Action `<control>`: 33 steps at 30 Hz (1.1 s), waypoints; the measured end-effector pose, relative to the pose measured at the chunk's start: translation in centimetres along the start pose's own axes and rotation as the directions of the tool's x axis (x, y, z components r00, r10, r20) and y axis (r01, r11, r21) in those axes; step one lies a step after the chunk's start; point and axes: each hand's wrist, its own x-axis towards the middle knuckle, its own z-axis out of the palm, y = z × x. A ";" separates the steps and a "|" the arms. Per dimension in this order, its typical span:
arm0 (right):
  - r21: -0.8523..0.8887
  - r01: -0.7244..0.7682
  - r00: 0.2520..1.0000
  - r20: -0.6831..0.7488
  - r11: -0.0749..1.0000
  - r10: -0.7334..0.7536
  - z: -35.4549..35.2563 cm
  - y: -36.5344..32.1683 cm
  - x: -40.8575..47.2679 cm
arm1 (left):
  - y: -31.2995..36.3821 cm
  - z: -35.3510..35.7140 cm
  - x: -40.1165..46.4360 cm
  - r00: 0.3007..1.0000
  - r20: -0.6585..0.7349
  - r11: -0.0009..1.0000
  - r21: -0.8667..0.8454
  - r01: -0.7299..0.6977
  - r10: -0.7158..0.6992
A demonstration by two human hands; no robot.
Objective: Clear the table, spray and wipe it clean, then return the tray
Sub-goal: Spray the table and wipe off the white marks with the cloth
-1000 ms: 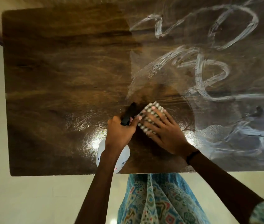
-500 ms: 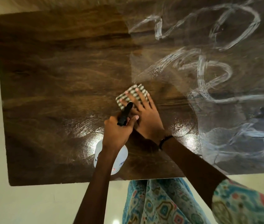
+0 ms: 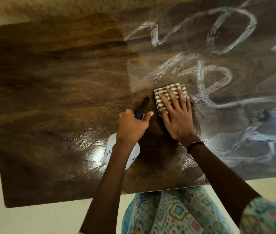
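Note:
A dark wooden table (image 3: 49, 102) fills the view. White foamy spray streaks (image 3: 218, 78) loop across its right half, while the left half shines wet. My right hand (image 3: 176, 115) presses flat, fingers straight, on a folded checked cloth (image 3: 160, 95) at the table's middle. Just left of it my left hand (image 3: 132, 125) grips the black trigger head (image 3: 142, 107) of a white spray bottle (image 3: 110, 152), which hangs below my wrist over the table. No tray is in view.
The table's near edge (image 3: 150, 190) runs above my patterned clothing (image 3: 176, 213). Pale floor (image 3: 32, 220) lies along the left and front. Bright light glints on the wet wood near the bottle.
My right hand has slid the cloth first to the left and away from me, then back to the right and further up, beside the streaks. My left hand and the bottle barely moved.

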 end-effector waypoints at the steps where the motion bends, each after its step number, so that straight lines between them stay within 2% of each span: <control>1: -0.005 0.025 1.000 0.006 1.000 -0.025 0.1 0.0 0.3 | 0.5 0.2 0.1 1.000 -0.004 1.000 0.009 0.004 -0.004; 7: -0.010 0.101 0.994 0.034 0.995 -0.100 0.2 1.4 0.2 | 2.3 0.6 1.1 0.999 -0.031 0.998 0.067 -0.006 0.008; 15: 0.023 0.110 0.994 0.014 0.994 -0.110 -0.2 1.2 0.2 | 3.0 -0.1 1.3 0.998 -0.060 0.999 -0.006 -0.035 0.035; 20: 0.001 0.172 0.985 0.035 0.985 -0.172 -0.6 3.2 1.5 | 3.2 0.2 1.5 0.992 -0.126 1.000 0.023 0.003 0.000; 24: -0.003 0.073 0.997 0.017 0.997 -0.073 -1.5 3.6 4.5 | 2.7 -0.5 1.7 0.996 -0.089 1.000 -0.001 0.002 -0.002; 26: 0.017 0.004 1.000 -0.003 1.000 -0.004 -1.6 2.1 7.0 | 2.7 -0.8 1.7 0.994 -0.108 1.000 -0.026 0.014 -0.017; 28: 0.038 0.000 1.000 -0.007 0.999 0.001 -1.4 -0.1 9.7 | 3.0 -1.0 1.5 0.991 -0.128 0.999 -0.048 0.021 -0.027; 30: 0.017 0.091 0.995 0.037 0.996 -0.091 -0.6 -2.6 11.5 | 3.2 -1.2 1.5 0.988 -0.147 0.995 -0.093 0.026 -0.040; 33: -0.016 0.323 0.943 0.089 0.946 -0.320 0.7 -5.0 10.7 | 3.3 -1.5 1.7 0.983 -0.178 0.992 -0.120 0.027 -0.048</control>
